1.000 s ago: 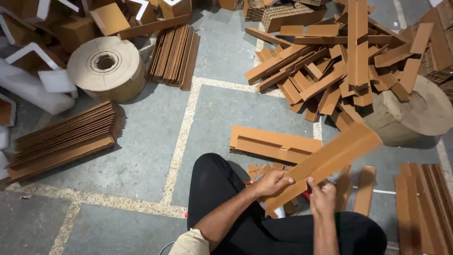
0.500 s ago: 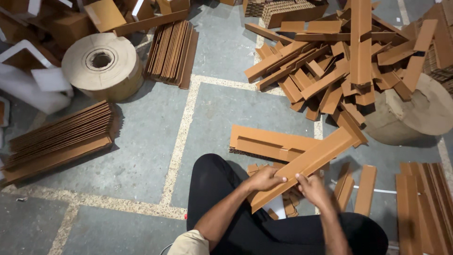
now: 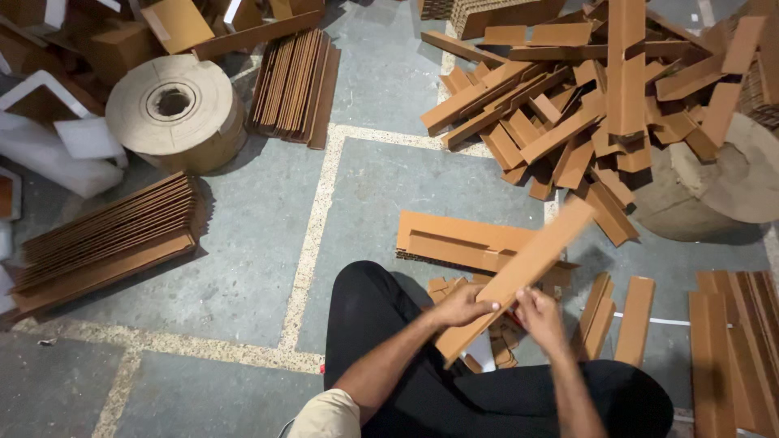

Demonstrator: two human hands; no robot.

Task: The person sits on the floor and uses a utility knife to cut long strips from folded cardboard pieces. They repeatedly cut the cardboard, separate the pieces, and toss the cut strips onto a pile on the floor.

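I sit on the floor with a long brown cardboard strip [image 3: 531, 264] held slanting up to the right over my lap. My left hand [image 3: 462, 306] grips its lower part from the left edge. My right hand [image 3: 540, 316] holds the same strip from the right side, close to the other hand. Just beyond the strip lies a flat stack of folded cardboard pieces [image 3: 454, 241] on the grey floor. Small cardboard scraps [image 3: 442, 288] lie under my hands.
A big loose heap of cardboard strips [image 3: 584, 97] lies ahead right, beside a large paper roll [image 3: 722, 191]. Another paper roll [image 3: 174, 109] stands at left. Stacked cardboard sheets [image 3: 101, 243] and another bundle of sheets [image 3: 292, 85] lie left; more strips [image 3: 734, 357] lie right.
The strip has come lower and nearer to my lap, and my right hand has slid up along it toward my left hand.
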